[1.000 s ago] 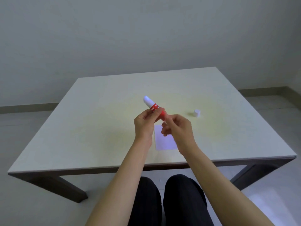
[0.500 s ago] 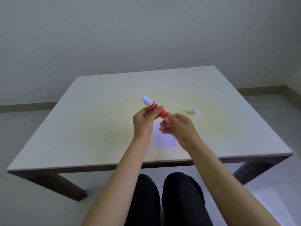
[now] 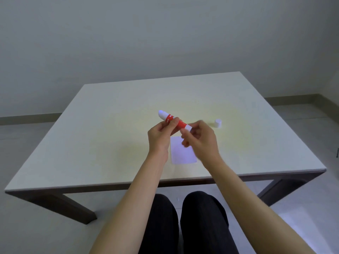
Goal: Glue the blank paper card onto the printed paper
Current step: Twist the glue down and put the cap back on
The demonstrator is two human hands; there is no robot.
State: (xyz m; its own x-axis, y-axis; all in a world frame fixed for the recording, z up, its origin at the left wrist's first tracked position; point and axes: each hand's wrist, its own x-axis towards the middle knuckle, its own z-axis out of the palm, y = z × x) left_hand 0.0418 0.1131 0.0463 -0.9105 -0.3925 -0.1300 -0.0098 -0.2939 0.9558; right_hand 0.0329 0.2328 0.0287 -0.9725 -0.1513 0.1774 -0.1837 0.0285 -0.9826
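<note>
Here, a seated person raises both bare forearms over a pale table [image 3: 95,136], hands meeting above its middle. The left hand [image 3: 158,136] is closed around the red band of a glue stick [image 3: 173,121], thumb and fingers pinching it so the tube lies tilted, its rounded white end pointing up and away to the left. The right hand [image 3: 200,139], blurred, has its fingers curled at the tube's near white end; whether they actually grip that end cannot be told.

The glue stick is white at both ends with a red label in between, its print too small to read. Directly beneath the hands, a white paper card [image 3: 182,154] lies flat on the table, partly hidden by the right hand's fingers. A small white cap [image 3: 218,123] stands on the tabletop to the right, apart from the hands.

The table has a light top and dark angled legs. Behind it rises a plain grey-white wall with a dark skirting board, and the floor is pale. Dark trousers cover the knees at the table's near edge.
</note>
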